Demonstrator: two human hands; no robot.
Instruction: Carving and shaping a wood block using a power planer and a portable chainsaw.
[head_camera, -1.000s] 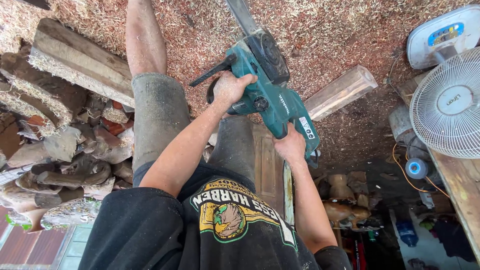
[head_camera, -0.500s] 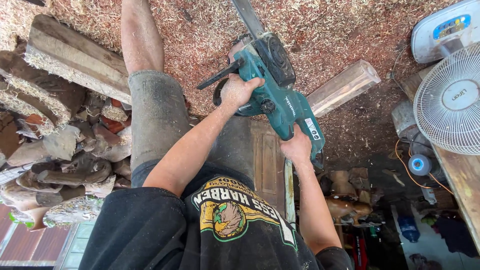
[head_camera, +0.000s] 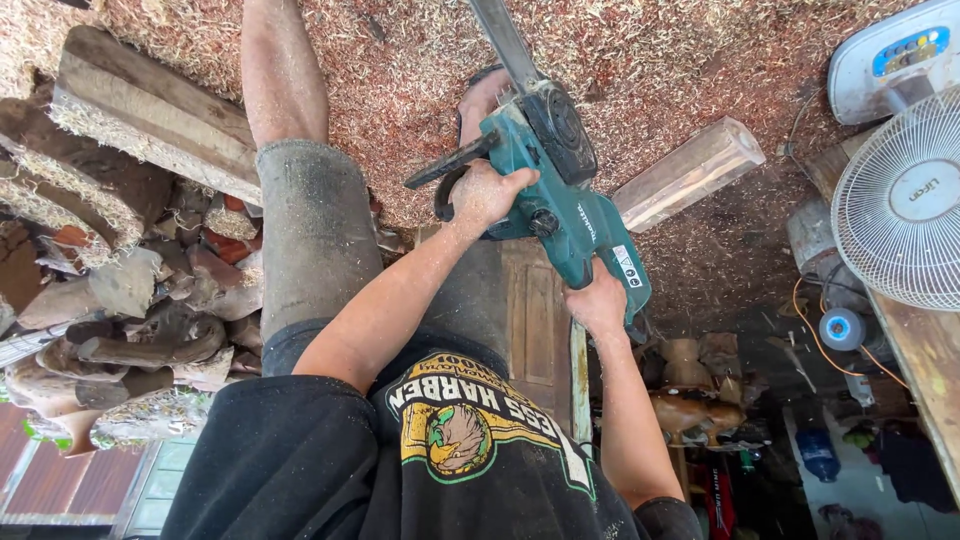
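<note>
The left hand (head_camera: 487, 193) is wrapped tight around the black front handle (head_camera: 447, 175) of the teal chainsaw (head_camera: 560, 205), fingers curled over the loop. The right hand (head_camera: 598, 303) is clenched on the rear grip at the saw's near end, just below the body. Both hands are pressed shut on the tool — neither is spread.

From these two grips the saw runs away from the person: its long axis slants from the right hand near the belly, up past the left hand, and on through the grey bar (head_camera: 503, 42), which points toward the sawdust-covered ground (head_camera: 650, 70) at the top of the view. The left hand sits further along that axis, nearer the bar; the right is the hind one.

A pale wooden block (head_camera: 688, 172) lies on the sawdust to the right of the saw body, apart from the bar. A foot (head_camera: 482, 98) rests just beside the bar's base — close to the cutting line. A white fan (head_camera: 900, 200) stands at the far right, and rough wood offcuts (head_camera: 130, 300) pile up on the left.
</note>
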